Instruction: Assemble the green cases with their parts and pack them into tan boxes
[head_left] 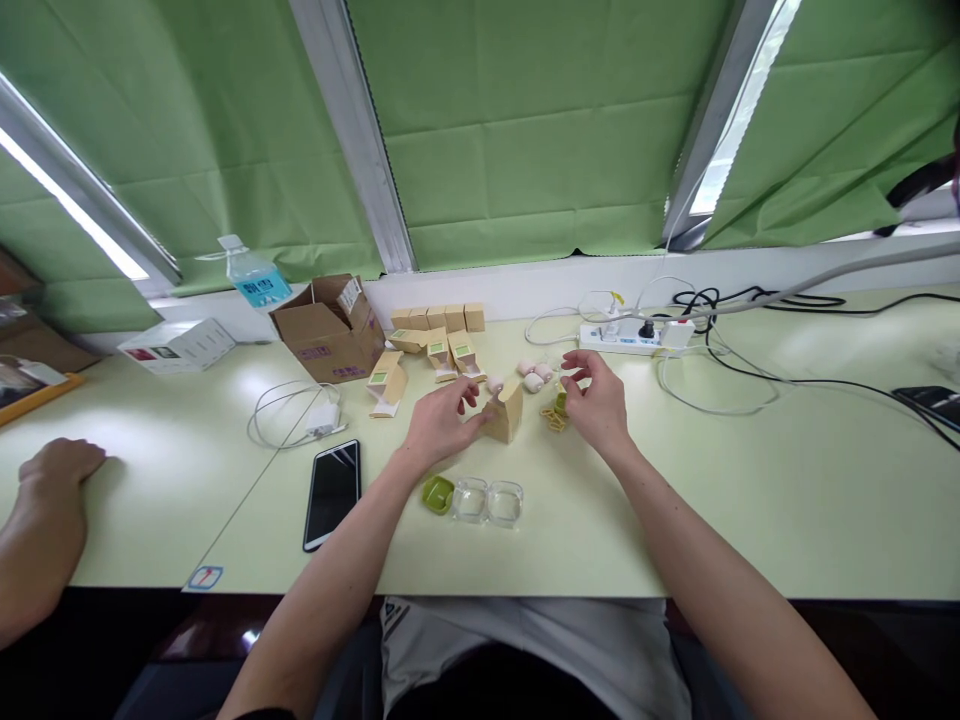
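The small tan cardboard box (pixel 504 412) is on the pale table (pixel 750 490), at the left hand (pixel 442 424). That hand is partly open, its thumb against the box's left side and its curled fingers apart from the thumb. The right hand (pixel 598 400) has its thumb and fingers bent close together beside a small green piece (pixel 560 403) and tan loops (pixel 554 420); whether it grips anything cannot be told. Pinkish-white rounded pieces (pixel 535 376) lie behind, between the hands. Nearer the body, a green square cup (pixel 438 494) sits beside two clear cups (pixel 487 502), with a phone (pixel 332 495) farther left. Opened tan boxes (pixel 442 352) stand by a brown carton (pixel 330 330). A person's hand (pixel 61 462) rests at the far left.
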